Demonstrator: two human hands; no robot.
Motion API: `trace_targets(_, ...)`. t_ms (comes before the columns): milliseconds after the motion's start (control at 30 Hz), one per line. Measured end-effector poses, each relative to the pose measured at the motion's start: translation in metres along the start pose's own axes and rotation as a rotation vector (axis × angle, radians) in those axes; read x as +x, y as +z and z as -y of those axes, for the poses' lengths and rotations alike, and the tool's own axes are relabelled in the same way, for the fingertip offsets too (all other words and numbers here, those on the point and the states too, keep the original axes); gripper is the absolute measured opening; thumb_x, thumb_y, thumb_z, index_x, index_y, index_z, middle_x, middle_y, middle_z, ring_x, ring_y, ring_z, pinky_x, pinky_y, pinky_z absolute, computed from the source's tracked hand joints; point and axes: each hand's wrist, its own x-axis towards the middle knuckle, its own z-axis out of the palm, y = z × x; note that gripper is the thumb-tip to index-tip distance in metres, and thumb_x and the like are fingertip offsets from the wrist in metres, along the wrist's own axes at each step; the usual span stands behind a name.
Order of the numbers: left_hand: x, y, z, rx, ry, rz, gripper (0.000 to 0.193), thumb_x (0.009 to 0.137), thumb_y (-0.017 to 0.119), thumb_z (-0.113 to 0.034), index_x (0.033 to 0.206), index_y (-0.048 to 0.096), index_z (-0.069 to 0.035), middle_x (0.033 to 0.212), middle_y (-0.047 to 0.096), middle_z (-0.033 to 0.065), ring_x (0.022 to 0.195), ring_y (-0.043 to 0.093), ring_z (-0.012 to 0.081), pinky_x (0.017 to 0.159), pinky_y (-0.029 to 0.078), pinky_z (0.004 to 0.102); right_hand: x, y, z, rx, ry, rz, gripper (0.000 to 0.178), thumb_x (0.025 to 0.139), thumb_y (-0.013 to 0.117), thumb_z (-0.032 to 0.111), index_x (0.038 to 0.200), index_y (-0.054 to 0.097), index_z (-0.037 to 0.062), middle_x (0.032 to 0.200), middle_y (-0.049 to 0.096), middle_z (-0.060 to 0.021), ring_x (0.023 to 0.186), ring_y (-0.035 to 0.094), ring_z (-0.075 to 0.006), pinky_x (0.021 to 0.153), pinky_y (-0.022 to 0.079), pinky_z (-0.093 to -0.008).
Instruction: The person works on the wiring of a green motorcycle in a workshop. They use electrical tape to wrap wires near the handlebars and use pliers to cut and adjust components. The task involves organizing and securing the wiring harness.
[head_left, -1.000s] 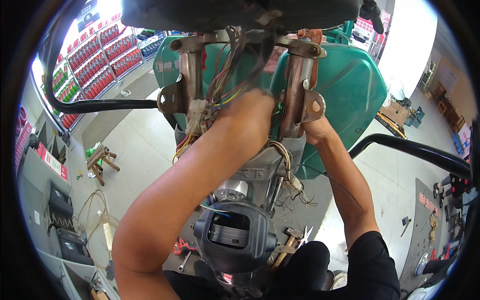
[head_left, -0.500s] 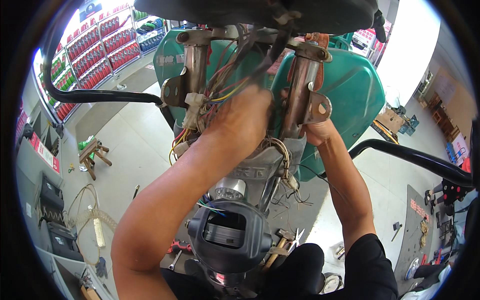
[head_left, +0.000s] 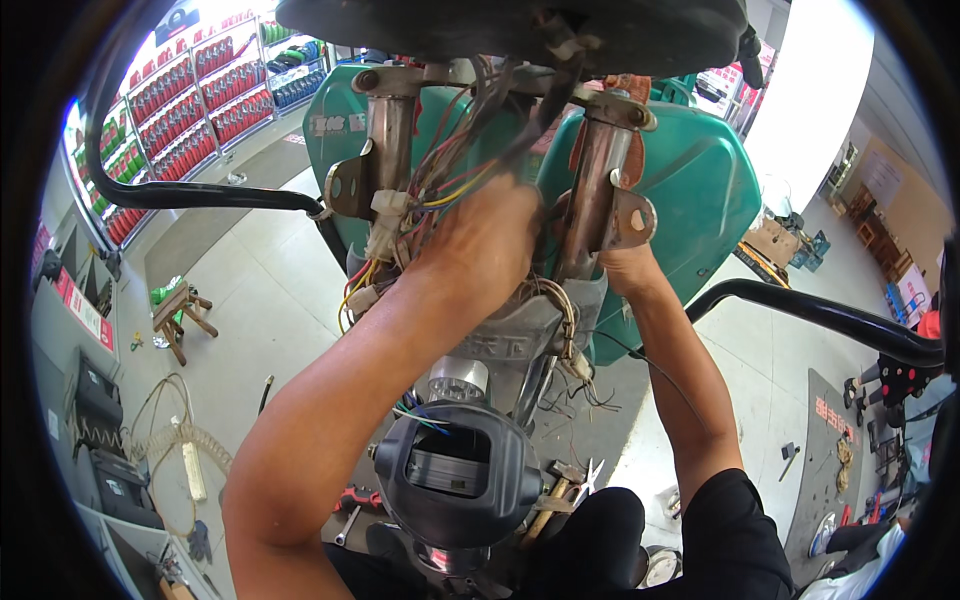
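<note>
My left hand [head_left: 490, 232] reaches in among the wiring harness [head_left: 448, 185] between two metal fork tubes, its back toward me. It is blurred and its fingers are bent away out of sight, so what they hold is hidden. My right hand [head_left: 628, 268] passes behind the right fork tube [head_left: 594, 195], below a holed metal bracket [head_left: 634, 220]. The tube and bracket hide most of its fingers. A white connector [head_left: 388, 210] hangs beside the left fork tube [head_left: 391, 130]. Green body panels [head_left: 680, 190] stand behind the tubes.
A black headlight-like housing [head_left: 455, 470] sits below the hands. Black bars [head_left: 200, 194] stick out at both sides. A hammer [head_left: 552, 500] and scissors [head_left: 590, 480] lie low down. A wooden stool [head_left: 183, 318] and shelves of red-packed goods [head_left: 165, 90] are at left.
The view has shifted slightly. My left hand stays among the wires, its wrist a little turned, and my right hand sits slightly further behind the fork tube.
</note>
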Motion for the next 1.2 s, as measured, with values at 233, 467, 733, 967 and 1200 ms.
trace_targets(233, 0.002, 0.002, 0.001, -0.012, 0.003, -0.016, 0.014, 0.094, 0.069, -0.013, 0.101, 0.071, -0.001, 0.103, 0.062, 0.0197, 0.101, 0.065, 0.0434, 0.088, 0.052, 0.0526, -0.009, 0.0, -0.004, -0.065, -0.056, 0.094, 0.016, 0.09, 0.072, -0.005, 0.104, 0.076, 0.0015, 0.093, 0.072, 0.0037, 0.084, 0.064, -0.0062, 0.075, 0.054, -0.0262)
trace_targets(467, 0.004, -0.007, -0.008, -0.147, -0.07, 0.035, 0.014, 0.094, 0.07, -0.012, 0.1, 0.07, 0.0, 0.103, 0.062, 0.0209, 0.099, 0.064, 0.0449, 0.085, 0.05, 0.0524, -0.003, 0.006, -0.001, -0.139, -0.087, 0.169, 0.023, 0.084, 0.07, -0.007, 0.106, 0.075, 0.0008, 0.096, 0.074, 0.0008, 0.089, 0.068, -0.0103, 0.079, 0.055, -0.0287)
trace_targets(733, 0.0, 0.0, 0.001, -0.104, 0.008, -0.05, 0.013, 0.093, 0.071, -0.01, 0.1, 0.072, 0.0, 0.105, 0.063, 0.0216, 0.1, 0.064, 0.0449, 0.086, 0.051, 0.0515, 0.002, -0.001, 0.001, 0.013, 0.063, 0.179, 0.029, 0.08, 0.065, -0.01, 0.106, 0.073, 0.0017, 0.095, 0.074, -0.0018, 0.085, 0.067, -0.0112, 0.076, 0.055, -0.0294)
trace_targets(967, -0.001, -0.002, -0.002, -0.086, -0.013, -0.027, 0.014, 0.093, 0.071, -0.01, 0.102, 0.071, 0.001, 0.106, 0.063, 0.0218, 0.101, 0.065, 0.0451, 0.087, 0.051, 0.052, 0.005, 0.014, 0.01, -0.232, -0.102, 0.123, 0.024, 0.083, 0.083, 0.008, 0.104, 0.072, 0.0051, 0.096, 0.074, -0.0023, 0.085, 0.067, -0.0136, 0.074, 0.055, -0.0313)
trace_targets(1200, 0.003, 0.002, -0.003, -0.084, 0.002, -0.004, 0.015, 0.094, 0.071, -0.011, 0.103, 0.071, 0.0, 0.106, 0.063, 0.0215, 0.101, 0.065, 0.0453, 0.087, 0.051, 0.0525, 0.013, -0.006, -0.023, -0.529, -0.442, 0.08, 0.025, 0.088, 0.081, 0.011, 0.11, 0.073, 0.0046, 0.098, 0.073, -0.0069, 0.089, 0.07, -0.0217, 0.081, 0.057, -0.0379)
